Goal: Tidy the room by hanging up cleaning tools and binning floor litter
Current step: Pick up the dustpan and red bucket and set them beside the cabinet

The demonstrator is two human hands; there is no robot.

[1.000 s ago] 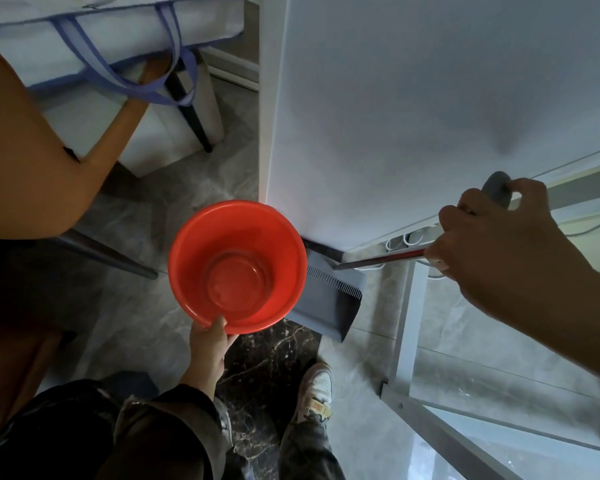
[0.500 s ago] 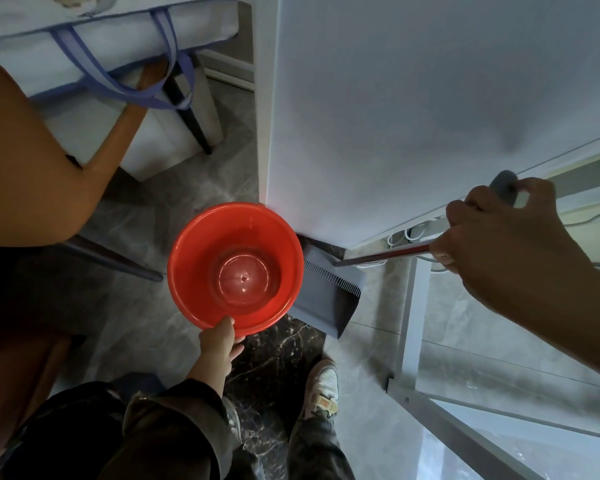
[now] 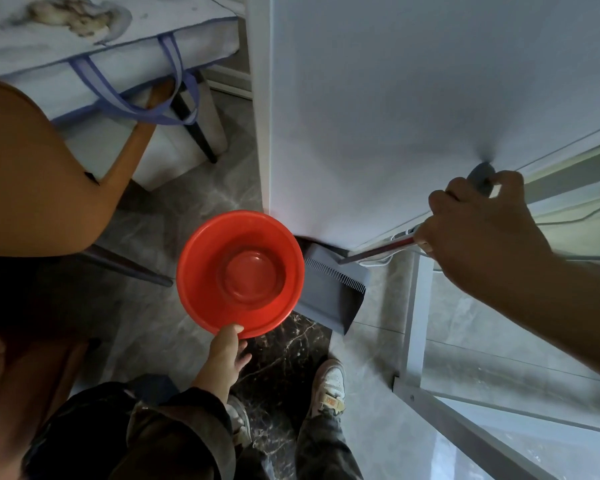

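Observation:
My left hand pinches the near rim of a red plastic basin, which I hold level above the floor at the foot of a white wall panel. A grey dustpan with a toothed edge hangs just right of the basin, its base close to the floor. Its long red-and-grey handle runs up to the right along the wall. My right hand grips the top of that handle, and the grey end pokes out above my fingers against the wall.
An orange chair stands at the left beside a white table with blue bag straps hanging under it. A white-framed glass door fills the lower right. My shoes stand on dark marble flooring.
My right hand has lifted the handle's top slightly up and right along the wall. The basin has tilted flatter. The view has shifted a little.

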